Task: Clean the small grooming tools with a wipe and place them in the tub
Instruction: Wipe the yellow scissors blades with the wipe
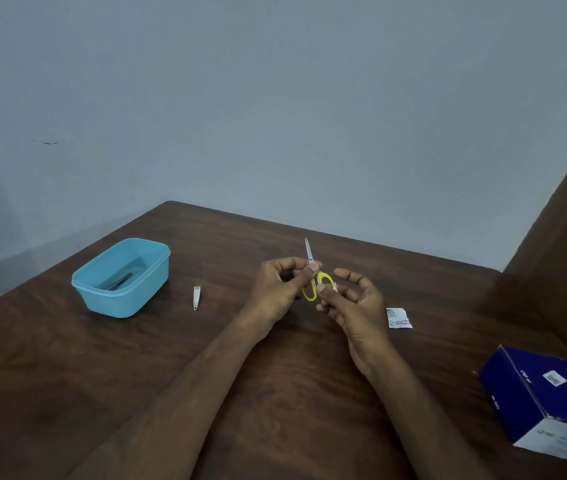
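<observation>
tub (102, 292) left on table (67, 375), nail clipper (196, 298) just right of it; box (548, 400) far right

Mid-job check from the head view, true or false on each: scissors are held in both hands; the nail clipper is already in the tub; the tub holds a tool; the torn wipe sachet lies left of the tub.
1. Both the left hand and right hand hold the yellow-handled scissors. True.
2. The nail clipper is in the blue tub. False: it lies on the table, right of the tub.
3. The tub holds a dark metal tool. True.
4. The sachet lies left of the tub. False: it lies right of the hands.
</observation>
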Available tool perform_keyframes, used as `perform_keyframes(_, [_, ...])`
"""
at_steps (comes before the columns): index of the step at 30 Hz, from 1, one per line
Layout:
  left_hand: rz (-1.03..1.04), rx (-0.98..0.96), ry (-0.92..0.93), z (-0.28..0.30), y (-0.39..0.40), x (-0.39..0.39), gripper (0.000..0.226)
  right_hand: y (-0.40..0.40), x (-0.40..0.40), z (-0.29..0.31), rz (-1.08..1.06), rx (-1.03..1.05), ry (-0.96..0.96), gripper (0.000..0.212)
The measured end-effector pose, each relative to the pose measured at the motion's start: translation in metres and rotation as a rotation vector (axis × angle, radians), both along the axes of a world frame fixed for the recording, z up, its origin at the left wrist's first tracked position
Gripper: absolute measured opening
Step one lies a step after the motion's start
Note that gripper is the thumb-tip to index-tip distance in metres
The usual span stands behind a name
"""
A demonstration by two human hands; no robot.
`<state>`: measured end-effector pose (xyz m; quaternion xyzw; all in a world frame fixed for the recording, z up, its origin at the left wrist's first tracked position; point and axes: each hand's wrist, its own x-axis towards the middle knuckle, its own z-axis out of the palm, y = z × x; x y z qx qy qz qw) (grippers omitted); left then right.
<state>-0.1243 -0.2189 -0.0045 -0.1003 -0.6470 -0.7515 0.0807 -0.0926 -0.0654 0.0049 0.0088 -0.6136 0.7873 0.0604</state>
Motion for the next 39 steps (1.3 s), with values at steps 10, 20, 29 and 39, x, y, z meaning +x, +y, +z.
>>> perform_keyframes(10, [0.088,0.054,-0.028,0.001,0.001,-0.003,0.023,0.016,-0.015,-0.008,-0.285,-0.077,0.007,0.01])
perform_keyframes(20, [0.134,-0.014,-0.056,-0.001,0.002,-0.005,0.017,0.01,-0.021,-0.013,-0.384,0.241,0.202,0.027])
perform_keyframes(29, [0.087,0.049,-0.047,-0.005,0.0,-0.002,0.015,0.006,-0.019,-0.017,-0.346,0.319,0.226,0.014])
perform_keyframes(39, [0.084,0.021,-0.002,-0.004,0.004,0.003,0.003,0.003,-0.004,-0.012,-0.424,0.629,0.375,0.025])
